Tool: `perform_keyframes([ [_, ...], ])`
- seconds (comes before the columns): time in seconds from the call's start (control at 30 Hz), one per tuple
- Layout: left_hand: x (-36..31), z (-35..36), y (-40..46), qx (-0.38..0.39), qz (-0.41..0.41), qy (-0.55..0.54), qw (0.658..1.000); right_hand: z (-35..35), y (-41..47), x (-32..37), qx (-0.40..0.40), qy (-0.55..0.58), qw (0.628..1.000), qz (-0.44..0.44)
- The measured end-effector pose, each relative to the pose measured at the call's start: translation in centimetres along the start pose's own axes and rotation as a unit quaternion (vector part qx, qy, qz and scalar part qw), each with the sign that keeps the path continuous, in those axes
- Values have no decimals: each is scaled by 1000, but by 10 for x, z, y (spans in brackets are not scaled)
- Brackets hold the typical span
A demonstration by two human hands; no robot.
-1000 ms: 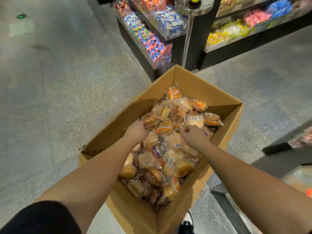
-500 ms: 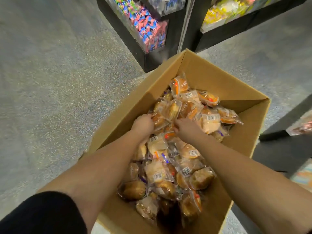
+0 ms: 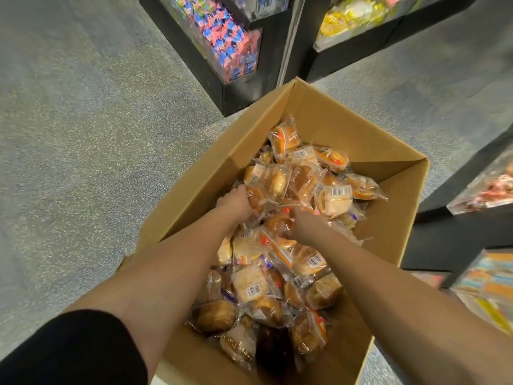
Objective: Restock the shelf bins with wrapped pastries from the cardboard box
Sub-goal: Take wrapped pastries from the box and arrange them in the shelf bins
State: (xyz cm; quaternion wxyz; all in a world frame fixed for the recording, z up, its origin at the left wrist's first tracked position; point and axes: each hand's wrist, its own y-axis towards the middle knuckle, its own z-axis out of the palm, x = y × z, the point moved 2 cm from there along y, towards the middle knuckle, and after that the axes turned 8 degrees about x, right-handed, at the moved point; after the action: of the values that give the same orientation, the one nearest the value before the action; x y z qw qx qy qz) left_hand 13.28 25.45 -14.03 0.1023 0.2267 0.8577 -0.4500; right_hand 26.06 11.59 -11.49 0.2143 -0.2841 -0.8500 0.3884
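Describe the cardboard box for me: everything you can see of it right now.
The cardboard box is plain brown corrugated card, open at the top, its walls upright, one corner pointing toward the black shelf unit. It stands on the speckled grey floor. Clear-wrapped pastries with barcode labels are heaped inside, leaving the far right corner bare. The left hand and right hand reach into the heap.

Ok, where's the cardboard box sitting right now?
In the head view the cardboard box sits on the floor at centre-right, its far corner just short of the black shelf unit, with both hands inside among the wrapped pastries.
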Motion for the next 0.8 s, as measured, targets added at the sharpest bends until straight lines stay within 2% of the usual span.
perform_keyframes([
  [0.07,-1,-4,-2,11,-3,-15,1000,3,-6,-2,5,52,999,6],
  [0.13,0,-7,-7,37,-6,-78,996,7,-11,-4,16,102,994,23],
  [0.3,-10,-2,-26,140,24,-258,956,17,-27,-10,63,72,995,32],
  [0.53,-19,-4,-68,176,65,-277,942,23,-69,-18,3,149,989,8],
  [0.7,-32,-12,-110,193,74,-354,912,12,-119,-41,-29,220,975,-21],
  [0.8,-65,-7,-150,229,114,-394,883,11,-158,-69,-61,271,960,-41],
])
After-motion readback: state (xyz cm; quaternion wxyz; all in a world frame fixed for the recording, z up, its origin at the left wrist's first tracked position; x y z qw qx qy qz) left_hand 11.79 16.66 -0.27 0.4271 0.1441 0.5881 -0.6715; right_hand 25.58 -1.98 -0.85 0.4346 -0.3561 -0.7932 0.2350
